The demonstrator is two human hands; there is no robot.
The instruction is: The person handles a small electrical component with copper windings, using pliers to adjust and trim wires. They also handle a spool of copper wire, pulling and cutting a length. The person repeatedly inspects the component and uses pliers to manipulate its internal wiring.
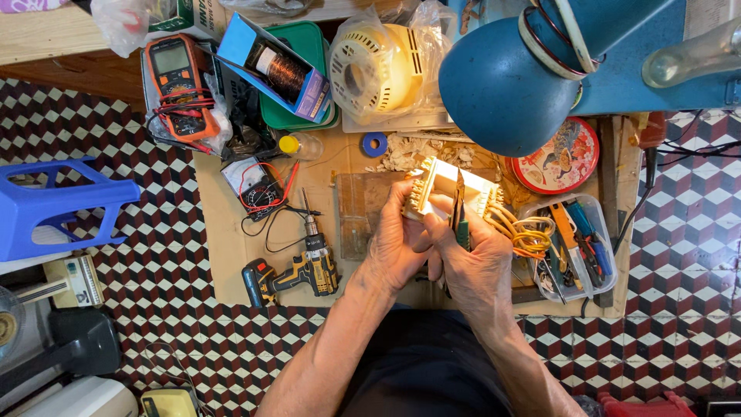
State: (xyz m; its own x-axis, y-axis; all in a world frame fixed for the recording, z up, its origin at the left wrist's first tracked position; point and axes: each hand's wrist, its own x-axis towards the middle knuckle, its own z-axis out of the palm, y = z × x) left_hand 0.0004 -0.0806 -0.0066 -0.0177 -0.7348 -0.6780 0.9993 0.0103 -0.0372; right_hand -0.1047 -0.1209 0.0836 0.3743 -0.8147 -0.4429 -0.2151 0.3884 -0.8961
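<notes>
1. Under the blue lamp [505,81], at the middle of the cardboard-covered tabletop [224,255], both hands meet around a pale wound coil block [446,184].
2. Left hand [397,239] has its grip curled around the block's left end, fingers pressed against it.
3. Right hand [475,266] has its grip closed on green-handled pliers [460,216], whose tip points up against the block's middle.
4. Yellow wires [525,232] trail from the block's right side, just beside the right hand.
5. A yellow cordless drill [297,270] lies left of the hands, apart from them.
</notes>
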